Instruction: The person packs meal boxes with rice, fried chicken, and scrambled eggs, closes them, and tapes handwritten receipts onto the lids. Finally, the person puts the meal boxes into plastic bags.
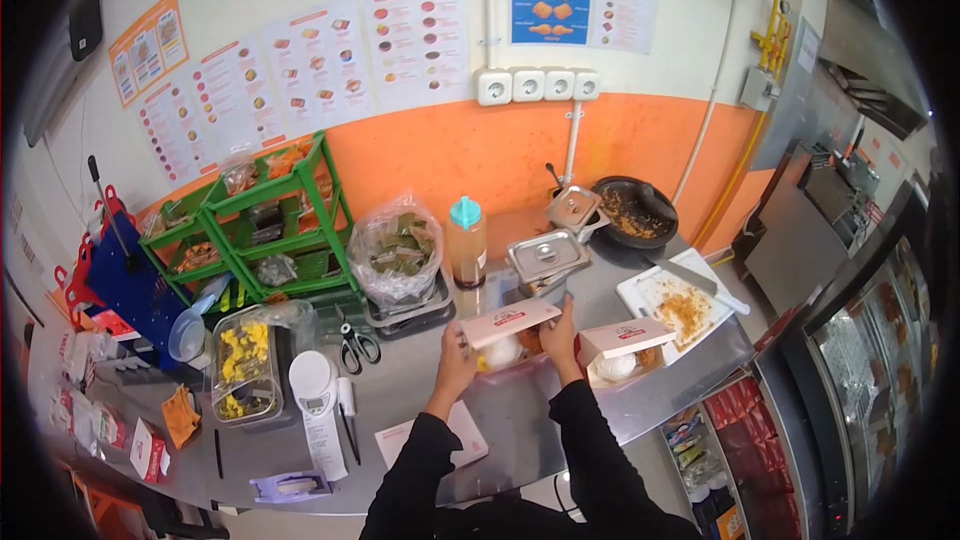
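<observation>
Between my hands is a paper food box (512,321) with a white printed lid, its front partly uncovered. White rice (499,352) and something yellow show inside. My left hand (455,365) grips the box's left end, and my right hand (560,342) is closed around its right end. Just right of it stands a second food box (626,337), its lid raised at the front, with rice and browned food inside. A flat white and pink carton piece (468,435) lies on the counter below my left hand, partly covered by my sleeve.
A cutting board (640,290) with a knife (690,278) and brown crumbs sits right, near a stone mortar (635,230). Behind are lidded steel containers (545,255) and a sauce bottle (467,245). Leftward are scissors (355,345), a scale (313,380), a tub (245,370) and green racks (270,215).
</observation>
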`<state>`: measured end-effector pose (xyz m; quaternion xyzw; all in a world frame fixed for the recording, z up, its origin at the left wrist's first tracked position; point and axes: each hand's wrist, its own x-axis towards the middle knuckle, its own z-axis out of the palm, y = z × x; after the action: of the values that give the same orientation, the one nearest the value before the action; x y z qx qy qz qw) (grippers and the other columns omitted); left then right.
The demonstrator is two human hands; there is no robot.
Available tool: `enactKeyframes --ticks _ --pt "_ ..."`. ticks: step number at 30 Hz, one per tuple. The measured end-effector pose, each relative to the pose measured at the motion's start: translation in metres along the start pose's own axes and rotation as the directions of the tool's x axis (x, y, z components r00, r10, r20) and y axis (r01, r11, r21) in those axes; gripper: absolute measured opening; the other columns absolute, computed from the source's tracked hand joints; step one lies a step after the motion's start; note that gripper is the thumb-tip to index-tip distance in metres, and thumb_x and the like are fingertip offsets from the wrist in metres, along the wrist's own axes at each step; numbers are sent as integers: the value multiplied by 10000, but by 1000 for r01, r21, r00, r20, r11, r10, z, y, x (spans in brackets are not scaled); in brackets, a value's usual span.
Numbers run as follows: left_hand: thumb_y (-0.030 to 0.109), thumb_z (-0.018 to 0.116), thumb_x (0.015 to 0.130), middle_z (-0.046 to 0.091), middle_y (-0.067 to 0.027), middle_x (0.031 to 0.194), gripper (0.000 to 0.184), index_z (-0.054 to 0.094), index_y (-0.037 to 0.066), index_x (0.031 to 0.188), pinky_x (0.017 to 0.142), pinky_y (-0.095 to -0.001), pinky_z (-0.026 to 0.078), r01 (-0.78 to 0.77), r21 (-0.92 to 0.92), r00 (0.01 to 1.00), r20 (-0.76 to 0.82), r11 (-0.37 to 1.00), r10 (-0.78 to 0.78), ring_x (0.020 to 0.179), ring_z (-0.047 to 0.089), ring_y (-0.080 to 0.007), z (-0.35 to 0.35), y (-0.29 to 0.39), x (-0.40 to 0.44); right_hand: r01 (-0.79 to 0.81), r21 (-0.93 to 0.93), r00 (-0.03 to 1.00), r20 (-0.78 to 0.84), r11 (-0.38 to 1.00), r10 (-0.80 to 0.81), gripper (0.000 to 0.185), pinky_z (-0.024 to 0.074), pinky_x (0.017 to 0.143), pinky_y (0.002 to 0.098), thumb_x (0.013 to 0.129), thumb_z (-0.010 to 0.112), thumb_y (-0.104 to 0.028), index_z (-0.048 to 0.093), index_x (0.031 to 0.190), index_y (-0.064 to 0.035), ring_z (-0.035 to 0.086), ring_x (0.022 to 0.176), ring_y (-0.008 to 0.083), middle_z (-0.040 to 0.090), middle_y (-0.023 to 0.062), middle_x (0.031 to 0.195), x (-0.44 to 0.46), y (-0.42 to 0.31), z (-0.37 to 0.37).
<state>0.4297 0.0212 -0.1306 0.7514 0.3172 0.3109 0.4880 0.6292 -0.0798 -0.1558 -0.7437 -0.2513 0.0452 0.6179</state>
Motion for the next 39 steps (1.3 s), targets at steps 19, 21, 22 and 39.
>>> enactKeyframes --ticks 19,21,22,39 --pt "252 326 950 496 -202 1132 320 450 45 1160 928 -366 387 61 121 998 -29 991 -58 1063 505 -310 -23 10 21 43 -2 870 491 999 -37 319 467 850 295 913 495 -117 555 1222 -69 602 949 171 628 106 1094 -5 -23 -37" --pt "258 320 948 482 -205 1137 330 440 44 1171 939 -365 381 90 156 996 -29 984 -87 1069 497 -325 -21 13 23 22 -11 857 516 1000 -13 334 463 863 292 904 497 -91 545 1234 -65 592 979 168 624 108 1105 -3 -21 -38" --pt "252 318 945 474 -205 1142 330 435 51 1180 937 -366 383 77 154 997 -31 985 -73 1067 496 -326 -21 11 23 13 -16 849 528 1000 -3 343 461 869 291 900 498 -78 540 1240 -64 587 994 167 622 109 1111 -2 -20 -38" --pt "259 631 801 381 -194 1360 605 413 130 1350 854 -352 464 -242 320 920 376 916 111 1103 523 -277 -54 -13 -2 159 -179 631 775 971 39 762 341 1039 337 794 662 -184 265 1442 -123 366 1303 314 314 226 1436 -18 -14 -61"
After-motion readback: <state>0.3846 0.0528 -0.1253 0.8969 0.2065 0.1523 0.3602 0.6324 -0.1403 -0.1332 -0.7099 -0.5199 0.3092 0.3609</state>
